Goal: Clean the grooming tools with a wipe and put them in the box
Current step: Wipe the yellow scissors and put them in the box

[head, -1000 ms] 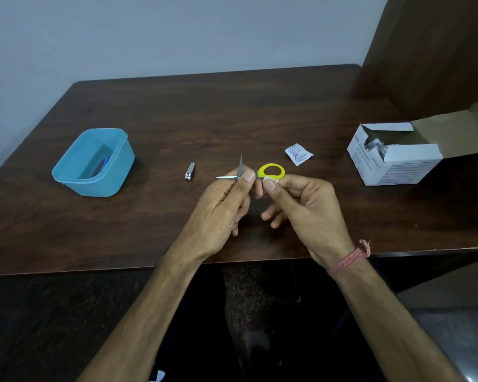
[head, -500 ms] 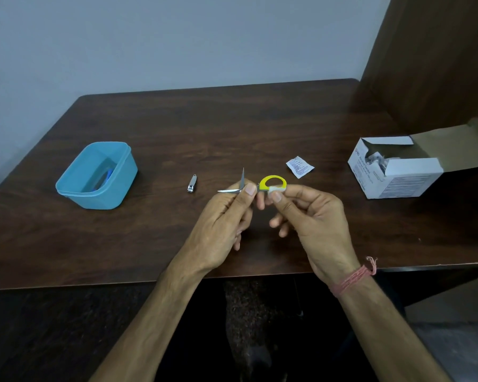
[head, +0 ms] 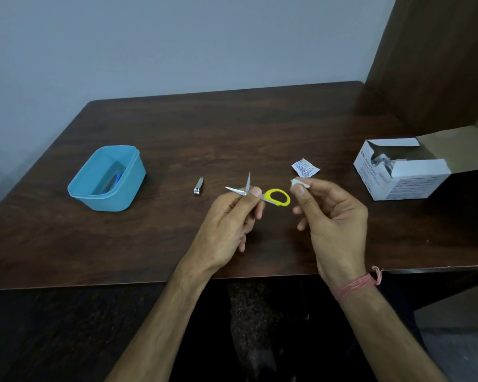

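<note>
Left hand [head: 226, 216] pinching open yellow scissors [head: 262, 194], right hand [head: 331, 213] pinching crumpled wipe [head: 300, 183]

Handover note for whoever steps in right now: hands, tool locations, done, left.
Left hand: pinches the yellow-handled scissors near the pivot, blades open.
Right hand: pinches the crumpled wipe, just clear of the handle.
Nail clipper: on the table, untouched.
Blue box: left side, already holds a blue item.
Torn wipe packet lies behind the hands.
Left: finish and box the scissors, then wipe and box the clipper.
</note>
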{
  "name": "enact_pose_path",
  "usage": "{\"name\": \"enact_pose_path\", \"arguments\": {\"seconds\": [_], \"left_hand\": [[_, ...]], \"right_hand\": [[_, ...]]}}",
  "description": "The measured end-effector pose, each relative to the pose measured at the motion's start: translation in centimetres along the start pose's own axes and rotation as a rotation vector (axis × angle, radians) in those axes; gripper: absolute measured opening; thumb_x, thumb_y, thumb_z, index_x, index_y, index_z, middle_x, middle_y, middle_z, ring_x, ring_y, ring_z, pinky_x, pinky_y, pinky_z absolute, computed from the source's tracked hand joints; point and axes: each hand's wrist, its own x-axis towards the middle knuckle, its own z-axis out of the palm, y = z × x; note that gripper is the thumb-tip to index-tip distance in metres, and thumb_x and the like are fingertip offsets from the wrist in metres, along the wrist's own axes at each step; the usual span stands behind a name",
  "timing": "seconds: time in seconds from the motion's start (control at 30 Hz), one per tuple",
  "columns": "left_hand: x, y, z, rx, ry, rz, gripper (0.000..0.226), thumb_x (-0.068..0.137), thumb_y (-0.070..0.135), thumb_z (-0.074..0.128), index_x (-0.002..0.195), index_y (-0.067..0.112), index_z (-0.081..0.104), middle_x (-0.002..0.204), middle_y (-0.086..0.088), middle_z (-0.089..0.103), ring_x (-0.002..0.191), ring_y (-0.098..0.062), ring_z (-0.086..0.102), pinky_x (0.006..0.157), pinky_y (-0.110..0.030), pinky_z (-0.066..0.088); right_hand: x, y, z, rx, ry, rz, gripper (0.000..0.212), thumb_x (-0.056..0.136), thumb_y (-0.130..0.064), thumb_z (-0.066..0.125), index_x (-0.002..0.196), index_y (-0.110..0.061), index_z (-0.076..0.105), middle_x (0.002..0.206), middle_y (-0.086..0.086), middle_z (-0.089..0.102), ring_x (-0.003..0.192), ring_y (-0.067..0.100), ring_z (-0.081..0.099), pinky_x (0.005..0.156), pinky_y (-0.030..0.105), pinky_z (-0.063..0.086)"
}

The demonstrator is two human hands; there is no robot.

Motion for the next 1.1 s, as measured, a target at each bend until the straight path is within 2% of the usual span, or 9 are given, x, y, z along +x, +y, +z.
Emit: {"name": "enact_pose_path", "arguments": {"seconds": [0.23,0.3,0.4,0.53,0.67,0.8,0.9,1.0,1.1], "left_hand": [[-0.3,-0.2,-0.1,0.115,-0.011,0.062,0.050,0.110,0.040,0.054,0.069,0.012,0.053,0.053,0.003,0.037,0.046,-0.016,0.036,0.047,-0.039,0.039],[-0.4,-0.2,-0.1,0.102,-0.022,0.081,0.043,0.108,0.041,0.056,0.073,0.015,0.062,0.054,0.002,0.039,0.048,-0.018,0.038,0.046,-0.041,0.040],[-0.5,0.1,-0.2,0.105,-0.055,0.127,0.025,0.111,0.039,0.057,0.094,0.033,0.074,0.054,0.007,0.043,0.047,-0.018,0.040,0.044,-0.045,0.041],[-0.3,0.0,-0.2,0.151,-0.050,0.134,0.033,0.116,0.044,0.058,0.096,0.018,0.065,0.058,-0.012,0.043,0.047,-0.029,0.042,0.044,-0.047,0.043],[-0.3,0.0,-0.2,0.201,-0.056,0.151,0.033,0.116,0.045,0.055,0.098,0.019,0.065,0.064,-0.029,0.045,0.050,-0.048,0.041,0.044,-0.049,0.039],[-0.1,-0.3,-0.3,0.212,-0.052,0.143,0.020,0.116,0.038,0.058,0.109,0.025,0.072,0.065,-0.028,0.047,0.047,-0.034,0.041,0.045,-0.043,0.041],[-0.1,-0.4,-0.2,0.189,-0.046,0.141,0.020,0.115,0.038,0.058,0.104,0.026,0.069,0.061,-0.016,0.046,0.048,-0.036,0.042,0.043,-0.043,0.043],[-0.2,-0.4,-0.2,0.201,-0.042,0.146,0.020,0.116,0.034,0.059,0.102,0.025,0.069,0.057,-0.006,0.044,0.046,-0.022,0.042,0.044,-0.039,0.040],[-0.2,-0.5,-0.3,0.216,-0.043,0.148,0.022,0.116,0.030,0.059,0.099,0.018,0.065,0.058,-0.008,0.044,0.046,-0.021,0.042,0.045,-0.042,0.038]], "right_hand": [[-0.8,-0.7,0.3,-0.413,-0.218,-0.354,0.020,0.098,-0.007,0.083,0.111,-0.022,0.087,0.102,-0.011,0.080,0.089,0.016,0.072,0.075,0.032,0.056],[-0.6,-1.2,0.2,-0.489,-0.211,-0.405,0.016,0.097,-0.012,0.087,0.110,-0.021,0.087,0.094,-0.015,0.078,0.082,0.017,0.066,0.074,0.028,0.053],[0.0,-1.8,0.0,-0.508,-0.227,-0.383,0.015,0.095,-0.015,0.089,0.108,-0.022,0.088,0.083,-0.017,0.073,0.072,0.016,0.061,0.071,0.024,0.049],[0.5,-2.2,-0.1,-0.353,-0.227,-0.210,0.011,0.094,-0.019,0.090,0.103,-0.025,0.087,0.086,-0.008,0.082,0.062,0.025,0.066,0.060,0.043,0.057],[0.8,-2.8,0.2,-0.415,-0.265,-0.175,0.010,0.091,-0.019,0.091,0.095,-0.027,0.087,0.080,-0.011,0.081,0.054,0.017,0.055,0.055,0.027,0.047],[1.5,-3.3,0.5,-0.524,-0.218,-0.230,0.012,0.089,-0.020,0.091,0.090,-0.031,0.086,0.078,-0.019,0.079,0.054,0.018,0.051,0.057,0.026,0.045],[1.2,-4.0,0.7,-0.581,-0.260,-0.241,0.012,0.087,-0.021,0.092,0.088,-0.031,0.086,0.076,-0.023,0.077,0.055,0.012,0.050,0.057,0.021,0.044],[1.2,-4.3,0.9,-0.624,-0.248,-0.282,0.013,0.086,-0.017,0.091,0.088,-0.029,0.086,0.077,-0.021,0.078,0.075,-0.006,0.067,0.074,0.010,0.046],[1.5,-4.4,0.9,-0.633,-0.276,-0.286,0.012,0.088,-0.021,0.091,0.089,-0.031,0.085,0.083,-0.020,0.080,0.093,0.003,0.076,0.087,0.026,0.059]]}}
